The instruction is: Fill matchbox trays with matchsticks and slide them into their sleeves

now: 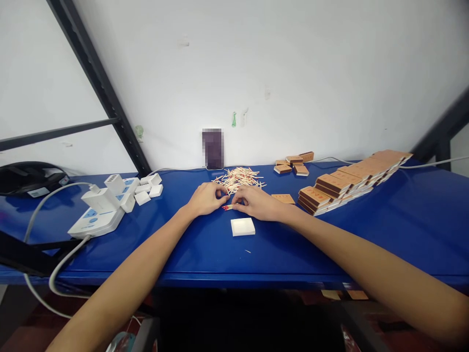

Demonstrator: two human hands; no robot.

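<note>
A loose heap of wooden matches (244,177) lies in front of both hands. At its near edge is my left hand (209,199), fingers curled and thumb close to the index finger; whatever is between the tips is too small to make out. My right hand (254,203) is bent over a small bunch of red-tipped matches (227,207), its fingers closed on them and partly hiding them. Just below it sits a small white matchbox tray (243,227). A brown matchbox sleeve (283,198) lies beside my right wrist.
Stacked matchboxes (351,178) fill the right side, with several loose matchboxes (293,164) at the back. A power strip (97,222) and white adapters (148,188) stand left. A phone-like device (213,149) leans on the wall. One match (248,251) lies near the front edge.
</note>
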